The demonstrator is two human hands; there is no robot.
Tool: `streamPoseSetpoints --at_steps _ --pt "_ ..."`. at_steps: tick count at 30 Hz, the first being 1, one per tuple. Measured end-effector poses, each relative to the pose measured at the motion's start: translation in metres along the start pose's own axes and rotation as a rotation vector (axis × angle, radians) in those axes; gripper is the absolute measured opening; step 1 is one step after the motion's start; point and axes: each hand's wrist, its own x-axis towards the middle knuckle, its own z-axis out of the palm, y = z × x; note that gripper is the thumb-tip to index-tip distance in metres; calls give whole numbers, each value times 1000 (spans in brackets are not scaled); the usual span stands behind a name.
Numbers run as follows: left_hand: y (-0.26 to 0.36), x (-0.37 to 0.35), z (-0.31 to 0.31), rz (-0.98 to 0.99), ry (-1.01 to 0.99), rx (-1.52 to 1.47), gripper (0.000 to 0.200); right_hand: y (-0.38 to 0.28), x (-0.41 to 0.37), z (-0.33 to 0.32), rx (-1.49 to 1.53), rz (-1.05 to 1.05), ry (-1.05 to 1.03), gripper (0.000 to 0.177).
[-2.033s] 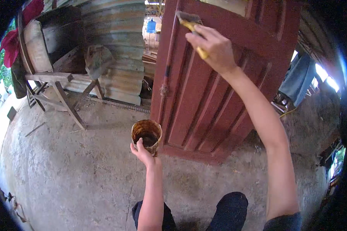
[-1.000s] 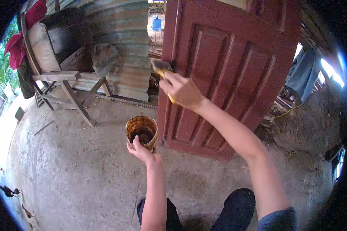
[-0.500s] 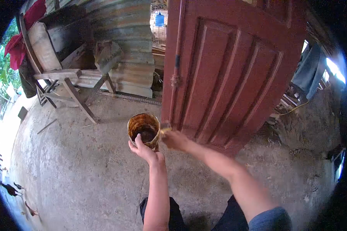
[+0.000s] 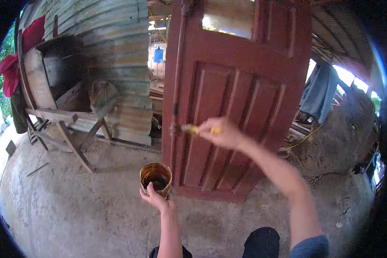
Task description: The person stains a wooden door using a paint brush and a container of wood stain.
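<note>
My left hand (image 4: 155, 199) grips a stained round pot (image 4: 169, 175) by its near side, the thumb hooked over the rim. Dark brown liquid or residue coats the inside of the pot. In my right hand (image 4: 221, 132) is a paintbrush (image 4: 193, 129) with a yellow handle, its bristles pointing left. The bristles are right at the left edge strip of a dark red panelled door (image 4: 234, 172), close to a knobby fitting (image 4: 175, 130) on the vertical pole there. The door stands upright, with a glass pane near its top.
A wooden sawhorse-like stand (image 4: 64, 116) is at the left, before a corrugated metal wall (image 4: 124, 86). Grey cloth (image 4: 320, 92) hangs right of the door, above stacked wood. A thin stick (image 4: 38, 169) lies on the concrete floor (image 4: 103, 215).
My right hand has lifted the paintbrush from beside the pot up to the door's left edge. My left hand still holds the pot. The view has tilted upward.
</note>
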Motion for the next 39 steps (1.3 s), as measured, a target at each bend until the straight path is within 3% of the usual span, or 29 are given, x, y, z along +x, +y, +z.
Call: streamPoseSetpoints --at_steps 3,5,6,9,11,13,18,20,21,22,25,28,30,31,32,33,35,39 --pt "-9 4 0 -5 -19 -10 76 -23 38 -102 -58 -71 173 16" --pt "-22 18 -3 19 -27 -22 76 -20 61 -147 -169 -244 361 16" --pt "-19 12 1 20 -36 -52 75 -33 66 -156 -183 -248 360 16" --pt "-24 9 6 34 -73 -50 74 -48 96 -150 -179 -371 622 13" --pt "-23 2 9 54 -25 44 77 -58 99 -129 -40 -316 531 15" --pt "-32 5 7 46 -54 33 76 -38 97 -110 -97 -320 549 16" --pt "-21 0 6 -35 -118 10 78 9 4 -139 -180 -212 693 16" --pt "-30 14 0 -17 -103 10 79 25 -46 -158 115 -40 722 18" --pt "-33 18 0 10 -85 9 79 33 -70 -167 76 49 790 18" --pt "-30 15 2 26 -86 43 80 38 -95 -180 -222 63 778 17" --pt "-26 6 6 1 -77 110 80 53 -140 -201 -234 115 814 17" --pt "-50 22 -1 12 -128 59 81 24 -134 -228 -200 241 856 17" --pt "-58 18 1 2 -139 92 80 18 -117 -257 -678 -92 985 14" --pt "-61 16 1 -9 -146 127 80 20 -107 -274 -744 -129 1038 15" --pt "-66 14 3 -14 -154 138 80 19 -95 -286 -638 -113 1028 18" --pt "-70 11 4 -18 -178 178 80 29 -86 -299 -751 -157 975 16" --pt "-78 0 8 -29 -201 214 79 47 -82 -288 -671 56 860 14" --pt "-99 -12 9 -46 -225 196 82 72 -123 -221 -1057 -181 608 16"
